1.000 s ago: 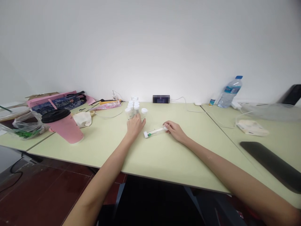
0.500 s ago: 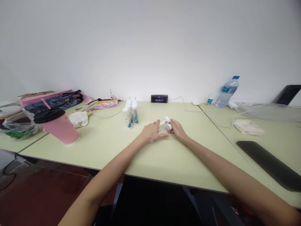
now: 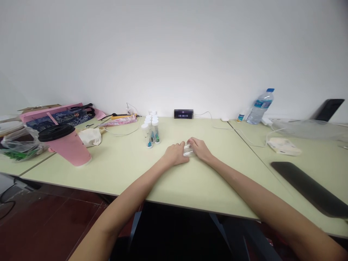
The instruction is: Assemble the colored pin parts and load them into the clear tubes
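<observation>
A: Bench?
B: Pale green table (image 3: 168,181), wide, set against a white wall. A seam split it from a second top on the right.

A: Largest item on it?
B: Black pad (image 3: 310,185), near right, lying flat. Next, a pink cup (image 3: 69,150) with a black lid, upright on the left. Past it, far left, a pink box (image 3: 51,110) and a clear bag (image 3: 19,143).

A: Far right?
B: Water bottle (image 3: 260,107), blue cap, upright by the wall.

A: Hands?
B: Both the person's own, bare, arms reaching in from the near edge. Left hand (image 3: 175,154) sat knuckles up at mid-table, fingers curled down over the left end of a tube (image 3: 188,150). Right hand (image 3: 199,149) just beside it, fingers curled over the right end. The two sets of fingertips nearly met.

A: Grip?
B: Both closed round the tube, one at each end.

A: Anything close by?
B: Cluster of vials (image 3: 151,128), white caps, upright, just far-left of the left hand and apart from it. Coloured bits showed in the bottoms of the near ones.

A: The tube itself?
B: Clear, lying low between the hands at mid-table. Only a short middle stretch showed, the ends hidden under fingers. Could not tell whether it rested on the table or was held just off it.
</observation>
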`<control>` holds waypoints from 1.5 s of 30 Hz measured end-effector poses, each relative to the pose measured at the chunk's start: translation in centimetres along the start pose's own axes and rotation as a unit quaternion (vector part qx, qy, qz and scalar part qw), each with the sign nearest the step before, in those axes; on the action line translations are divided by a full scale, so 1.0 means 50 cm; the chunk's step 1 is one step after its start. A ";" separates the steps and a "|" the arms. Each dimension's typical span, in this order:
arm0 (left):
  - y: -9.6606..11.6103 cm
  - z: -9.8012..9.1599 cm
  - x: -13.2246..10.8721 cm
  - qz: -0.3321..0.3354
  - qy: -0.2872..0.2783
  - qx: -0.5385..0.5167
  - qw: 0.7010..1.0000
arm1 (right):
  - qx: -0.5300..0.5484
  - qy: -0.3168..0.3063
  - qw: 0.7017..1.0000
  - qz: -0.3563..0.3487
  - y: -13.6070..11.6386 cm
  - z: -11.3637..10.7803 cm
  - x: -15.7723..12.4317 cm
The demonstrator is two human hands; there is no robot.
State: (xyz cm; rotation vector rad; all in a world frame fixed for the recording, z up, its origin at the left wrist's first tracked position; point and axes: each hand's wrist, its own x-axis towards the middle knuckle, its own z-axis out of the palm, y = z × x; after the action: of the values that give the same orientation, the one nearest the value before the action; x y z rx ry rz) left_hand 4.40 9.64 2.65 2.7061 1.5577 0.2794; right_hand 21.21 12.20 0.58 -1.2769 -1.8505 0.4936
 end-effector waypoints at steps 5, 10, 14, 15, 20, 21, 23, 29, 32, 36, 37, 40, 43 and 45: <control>-0.038 -0.012 -0.014 0.008 -0.006 -0.013 1.000 | -0.027 0.041 0.999 0.010 0.054 -0.071 0.019; -0.052 -0.018 -0.026 -0.006 0.039 -0.045 0.998 | -0.082 0.186 0.976 0.077 0.117 -0.143 0.028; -0.043 -0.017 -0.027 0.006 0.069 -0.033 0.997 | -0.091 0.224 0.967 0.074 0.100 -0.137 0.023; -0.041 -0.016 -0.027 0.010 0.071 -0.018 0.997 | -0.082 0.218 0.971 0.060 0.086 -0.128 0.020; -0.041 -0.014 -0.025 0.020 0.073 0.024 0.997 | 0.021 0.082 0.996 -0.012 0.003 -0.073 -0.003; -0.043 -0.014 -0.025 0.020 0.073 0.028 0.997 | 0.043 0.045 0.998 -0.020 -0.012 -0.063 -0.009; -0.048 -0.016 -0.025 0.023 0.074 0.037 0.996 | 0.075 -0.019 0.997 -0.030 -0.035 -0.048 -0.020; -0.053 -0.025 -0.026 0.100 0.076 0.096 0.988 | 0.275 -0.259 0.916 0.133 -0.063 -0.037 -0.036; -0.053 -0.028 -0.024 0.133 0.099 0.147 0.975 | 0.386 -0.313 0.847 0.186 -0.060 -0.045 -0.036; -0.058 -0.031 -0.018 0.130 0.141 0.166 0.967 | 0.454 -0.271 0.826 0.193 -0.049 -0.052 -0.030; -0.059 -0.031 -0.016 0.132 0.149 0.166 0.966 | 0.447 -0.253 0.836 0.194 -0.046 -0.052 -0.028; -0.065 -0.023 -0.009 0.141 0.165 0.172 0.961 | 0.407 -0.221 0.863 0.203 -0.031 -0.051 -0.017; -0.074 -0.009 -0.003 0.126 0.175 0.204 0.955 | 0.350 -0.188 0.892 0.217 -0.005 -0.058 -0.005; -0.084 -0.001 -0.002 0.100 0.175 0.223 0.954 | 0.290 -0.156 0.918 0.222 0.017 -0.070 0.001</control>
State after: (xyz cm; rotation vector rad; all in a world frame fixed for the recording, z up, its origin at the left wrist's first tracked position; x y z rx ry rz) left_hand 0.73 11.67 2.31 3.3304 1.5823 0.4883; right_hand 24.49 12.18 2.07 -1.2320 -1.4619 1.4465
